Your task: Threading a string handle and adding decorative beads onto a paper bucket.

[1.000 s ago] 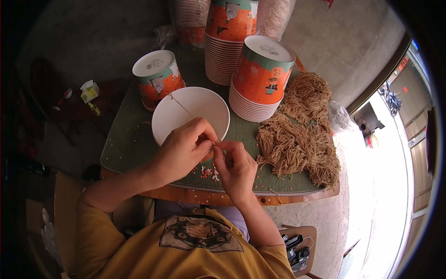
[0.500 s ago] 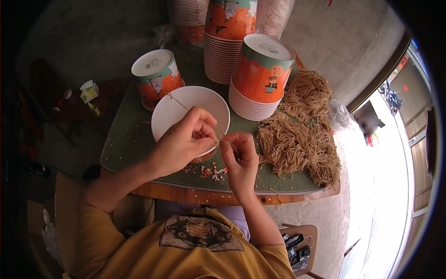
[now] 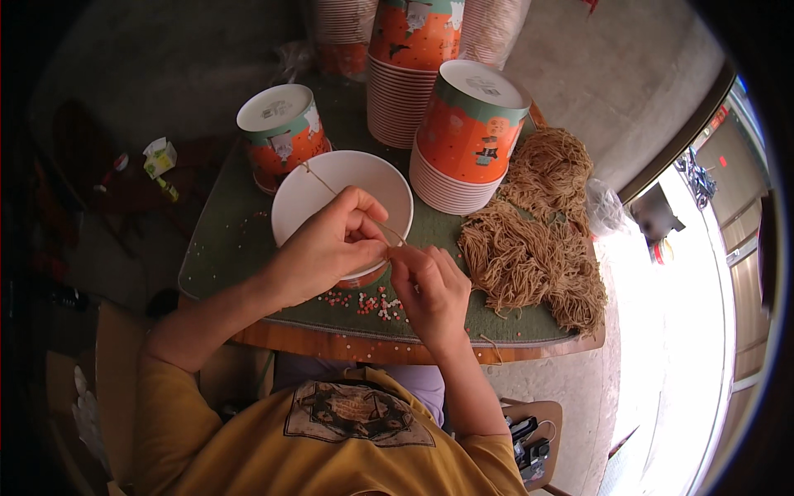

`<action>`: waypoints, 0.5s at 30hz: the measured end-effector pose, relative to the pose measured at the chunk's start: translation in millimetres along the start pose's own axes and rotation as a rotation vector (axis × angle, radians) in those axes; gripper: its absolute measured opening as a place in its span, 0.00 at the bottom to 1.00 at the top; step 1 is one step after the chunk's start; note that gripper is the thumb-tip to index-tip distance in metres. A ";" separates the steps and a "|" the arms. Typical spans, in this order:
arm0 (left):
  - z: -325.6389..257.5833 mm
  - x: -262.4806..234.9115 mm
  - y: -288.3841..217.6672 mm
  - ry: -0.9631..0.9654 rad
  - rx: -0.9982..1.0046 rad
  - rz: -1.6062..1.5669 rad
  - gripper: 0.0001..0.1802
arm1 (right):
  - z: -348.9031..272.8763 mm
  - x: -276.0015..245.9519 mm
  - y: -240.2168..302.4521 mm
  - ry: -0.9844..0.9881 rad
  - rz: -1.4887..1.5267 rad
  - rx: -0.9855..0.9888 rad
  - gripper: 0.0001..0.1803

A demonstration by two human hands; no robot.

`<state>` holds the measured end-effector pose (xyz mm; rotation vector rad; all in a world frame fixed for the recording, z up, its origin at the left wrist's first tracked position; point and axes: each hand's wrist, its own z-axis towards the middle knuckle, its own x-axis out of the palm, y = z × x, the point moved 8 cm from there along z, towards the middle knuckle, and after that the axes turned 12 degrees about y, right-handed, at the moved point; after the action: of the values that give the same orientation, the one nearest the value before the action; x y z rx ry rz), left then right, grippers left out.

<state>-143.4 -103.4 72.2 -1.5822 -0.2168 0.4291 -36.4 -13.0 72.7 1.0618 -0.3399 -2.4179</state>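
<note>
Over the near rim of a white-lined paper bucket, both hands work close together with their fingertips nearly meeting. My left hand is closed in a pinch on a thin tan string, whose knotted end reaches up across the bucket's opening. Just to its right, my right hand is also closed, thumb and forefinger pinching the string near the left fingertips. What lies right between the fingertips is too small to make out. Small pink and white beads are scattered on the green tabletop in front of the bucket.
An upside-down orange and green bucket stands at the left. Upside-down bucket stacks and taller ones rise behind. Tangled tan string bundles cover the table's right side. A stool holding small dark objects stands at lower right.
My right hand has turned over, its fingers curling in and its back showing more, and has shifted slightly right and down. My left hand stays nearly in place on the string.
</note>
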 end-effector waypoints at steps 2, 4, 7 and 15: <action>0.3 0.4 -0.2 -0.001 -0.002 0.002 0.14 | 2.0 -1.7 4.7 0.013 -0.075 -0.023 0.17; -0.1 1.5 -1.1 -0.002 -0.012 0.023 0.14 | 4.0 -2.5 10.2 0.025 -0.152 -0.046 0.17; -0.7 1.4 -0.6 -0.001 -0.004 0.026 0.14 | 6.0 -4.3 8.8 0.000 -0.028 0.004 0.15; -1.2 1.4 0.2 0.008 0.002 0.030 0.15 | 4.2 0.0 -6.3 0.043 0.182 0.159 0.09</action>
<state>-141.7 -104.0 71.8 -1.5872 -0.1862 0.4462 -41.6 -7.4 73.0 1.0978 -0.5955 -2.2326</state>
